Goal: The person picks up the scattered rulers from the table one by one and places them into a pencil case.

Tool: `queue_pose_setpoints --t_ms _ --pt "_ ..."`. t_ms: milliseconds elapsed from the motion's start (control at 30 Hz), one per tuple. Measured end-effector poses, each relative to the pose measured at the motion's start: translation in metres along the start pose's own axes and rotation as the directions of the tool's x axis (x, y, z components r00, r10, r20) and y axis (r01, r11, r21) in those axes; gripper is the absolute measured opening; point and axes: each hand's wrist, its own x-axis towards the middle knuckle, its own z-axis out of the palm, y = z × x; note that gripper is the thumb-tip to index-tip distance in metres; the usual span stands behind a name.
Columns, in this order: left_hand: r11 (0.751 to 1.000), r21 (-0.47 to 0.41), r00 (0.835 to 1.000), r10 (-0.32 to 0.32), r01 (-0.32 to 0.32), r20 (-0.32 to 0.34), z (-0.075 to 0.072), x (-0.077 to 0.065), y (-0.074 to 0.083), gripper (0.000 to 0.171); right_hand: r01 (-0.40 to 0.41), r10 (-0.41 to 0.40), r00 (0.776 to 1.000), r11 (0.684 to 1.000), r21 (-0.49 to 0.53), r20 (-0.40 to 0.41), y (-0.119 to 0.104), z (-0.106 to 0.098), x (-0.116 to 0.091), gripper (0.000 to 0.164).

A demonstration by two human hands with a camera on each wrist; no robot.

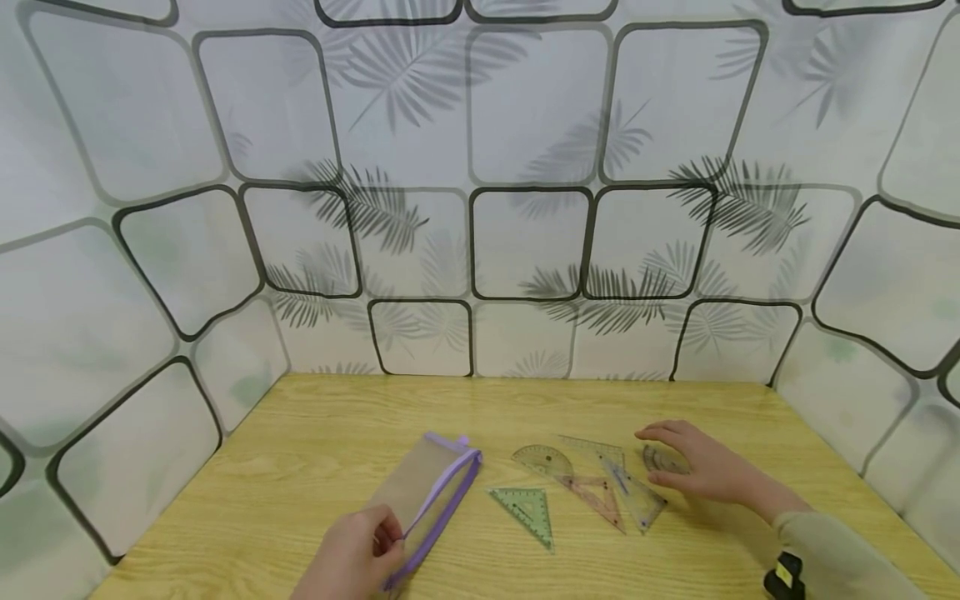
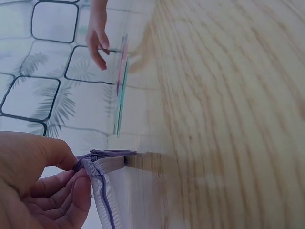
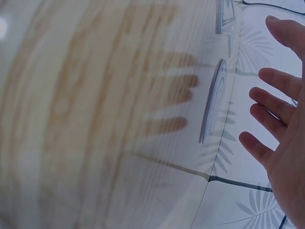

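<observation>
A mesh zipper pouch (image 1: 411, 477) with purple trim lies on the table at centre left. My left hand (image 1: 356, 552) pinches its near edge between thumb and fingers, close to the zipper end (image 2: 94, 155) in the left wrist view. Over a small clear protractor (image 1: 656, 460) hovers my right hand (image 1: 705, 463), its fingers spread and holding nothing. The right wrist view has that hand (image 3: 285, 112) beside the round-edged protractor (image 3: 214, 102), with a gap between them. Left of it lie a clear set square (image 1: 636, 498) and a pink set square (image 1: 592, 493), overlapping in part.
A green set square (image 1: 528, 510) lies between the pouch and the pink one. Behind it are a clear semicircular protractor (image 1: 538, 457) and another clear measuring piece (image 1: 603, 447). Patterned sheeting (image 1: 525, 242) surrounds the wooden table (image 1: 300, 467) at the back and sides.
</observation>
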Motion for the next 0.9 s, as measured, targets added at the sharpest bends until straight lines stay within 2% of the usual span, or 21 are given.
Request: queue_pose_setpoints --t_ms 267,533,900 --pt "0.997 -0.078 1.000 -0.012 0.012 0.005 -0.001 0.001 -0.005 0.011 -0.022 0.022 1.000 1.000 0.001 0.013 0.002 0.002 0.001 0.057" --pt "0.987 -0.142 0.997 -0.071 0.069 -0.009 0.000 -0.001 -0.007 0.010 -0.036 0.035 0.998 0.999 0.016 0.047 0.003 0.002 0.003 0.061" --pt "0.933 -0.335 0.991 -0.116 0.133 0.070 -0.004 -0.003 -0.011 0.013 -0.047 0.047 0.999 0.999 0.020 0.026 0.011 0.006 0.001 0.064"
